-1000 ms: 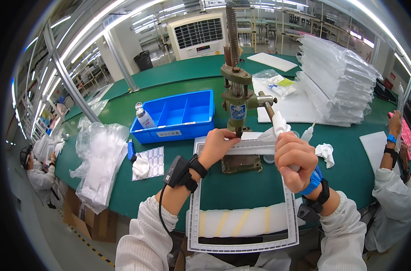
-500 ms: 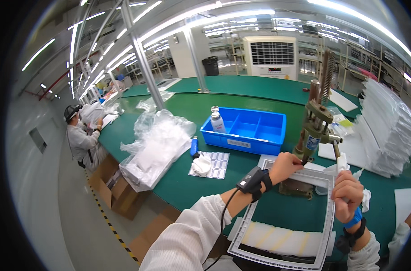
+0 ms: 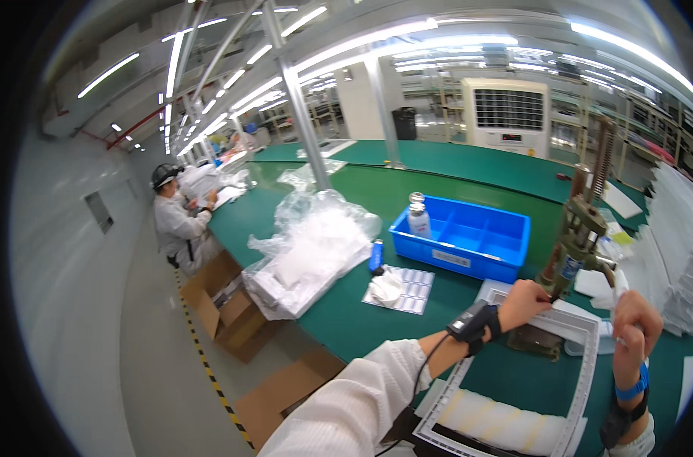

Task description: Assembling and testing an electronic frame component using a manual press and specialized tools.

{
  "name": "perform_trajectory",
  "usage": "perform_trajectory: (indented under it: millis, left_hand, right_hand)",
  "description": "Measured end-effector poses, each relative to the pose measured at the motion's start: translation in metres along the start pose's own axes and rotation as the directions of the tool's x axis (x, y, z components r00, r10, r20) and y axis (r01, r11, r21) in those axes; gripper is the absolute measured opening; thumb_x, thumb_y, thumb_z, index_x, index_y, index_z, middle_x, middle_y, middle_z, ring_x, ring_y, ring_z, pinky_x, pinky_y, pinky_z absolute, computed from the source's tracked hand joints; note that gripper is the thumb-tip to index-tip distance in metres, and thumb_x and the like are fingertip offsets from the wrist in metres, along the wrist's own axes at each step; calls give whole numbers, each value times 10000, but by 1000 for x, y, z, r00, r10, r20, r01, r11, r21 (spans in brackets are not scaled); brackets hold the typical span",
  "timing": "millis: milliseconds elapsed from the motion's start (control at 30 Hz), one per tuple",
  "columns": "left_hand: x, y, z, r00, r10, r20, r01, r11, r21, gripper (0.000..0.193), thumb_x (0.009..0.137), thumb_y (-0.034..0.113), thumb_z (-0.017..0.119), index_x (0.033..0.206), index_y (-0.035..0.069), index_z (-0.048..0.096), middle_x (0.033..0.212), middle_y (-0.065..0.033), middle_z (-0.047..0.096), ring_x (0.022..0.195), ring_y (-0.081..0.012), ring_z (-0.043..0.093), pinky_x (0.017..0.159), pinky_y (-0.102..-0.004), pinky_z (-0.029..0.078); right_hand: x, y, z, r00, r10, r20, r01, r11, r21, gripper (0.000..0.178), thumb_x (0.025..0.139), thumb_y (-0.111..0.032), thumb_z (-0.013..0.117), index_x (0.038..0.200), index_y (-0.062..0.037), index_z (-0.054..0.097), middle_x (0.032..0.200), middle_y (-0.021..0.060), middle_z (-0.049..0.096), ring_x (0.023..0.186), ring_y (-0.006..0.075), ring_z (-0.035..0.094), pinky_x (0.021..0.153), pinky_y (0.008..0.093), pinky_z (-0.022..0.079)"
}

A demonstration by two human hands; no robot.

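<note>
A white rectangular frame (image 3: pixel 586 365) lies on the green bench, its far edge under a green hand-lever press (image 3: pixel 568 255). My left hand (image 3: pixel 523 303) rests over the far edge of the frame, fingertips pinched together right beside the press's lower tip. Whatever sits between those fingertips is too small or hidden to name. To the right, my right hand (image 3: pixel 637 324) is closed around the press lever (image 3: pixel 620 288), whose grip is wrapped in white. A white foam strip with yellow bands (image 3: pixel 502 420) lies under the near part of the frame.
Beyond my left hand stand a blue divided bin (image 3: pixel 453 259) and a white bottle (image 3: pixel 418 222). A label sheet (image 3: pixel 416 293) and plastic-wrapped parts (image 3: pixel 316 255) lie leftward. Wrapped sheets are stacked (image 3: pixel 670 251) at right. A co-worker (image 3: pixel 180 221) stands far left, beside open cartons (image 3: pixel 236 301).
The whole view has swung left, so the bench things appear farther right and lower. My left hand stays at the press tip, and my right hand keeps hold of the lever.
</note>
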State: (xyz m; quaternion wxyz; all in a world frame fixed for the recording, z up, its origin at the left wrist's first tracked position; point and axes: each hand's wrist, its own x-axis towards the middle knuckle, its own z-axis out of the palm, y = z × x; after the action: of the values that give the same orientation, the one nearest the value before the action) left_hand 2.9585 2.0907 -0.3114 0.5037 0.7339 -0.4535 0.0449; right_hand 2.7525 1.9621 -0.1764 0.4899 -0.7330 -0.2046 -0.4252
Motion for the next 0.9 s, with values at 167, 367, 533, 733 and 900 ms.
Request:
perform_trajectory:
  millis: [167,367,533,733,900]
  left_hand:
    - [-1,1,6,1000,-28,-8,28,999,-43,220,713,127,784,864,-29,744,765,-219,690,680,-333,685,634,-365,538]
    - [-2,3,4,999,-42,-16,41,998,-45,221,693,118,765,857,-29,741,727,-227,672,634,-343,667,611,-377,528]
    - [-2,2,6,999,-14,-38,12,999,-39,222,686,116,762,848,-33,738,714,-231,664,620,-349,659,607,-382,526]
    - [-3,1,11,999,8,-37,-10,999,-52,216,679,115,767,820,-44,733,733,-224,675,637,-349,660,617,-383,527]
    - [-2,-1,10,999,-20,-27,18,998,-63,211,671,111,769,807,-47,733,739,-218,681,642,-349,660,631,-382,529]
  right_hand:
    - [-45,22,1,988,-143,62,152,970,-188,168,644,-142,555,574,-70,421,551,37,439,564,187,400,627,338,350]
    - [-65,43,-2,976,-194,97,212,948,-238,133,578,-129,553,587,-71,433,567,46,472,587,221,426,671,365,371]
    - [-74,54,-2,941,-241,237,308,900,-308,145,469,-125,545,577,-64,469,560,65,485,584,253,461,676,385,403]
    - [-65,41,1,934,-261,242,326,901,-287,153,458,-145,536,552,-66,446,536,60,459,558,244,410,632,370,360]
    - [-36,20,-15,807,-45,589,283,904,-319,133,358,-201,501,444,-111,546,420,61,465,412,273,395,601,349,366]
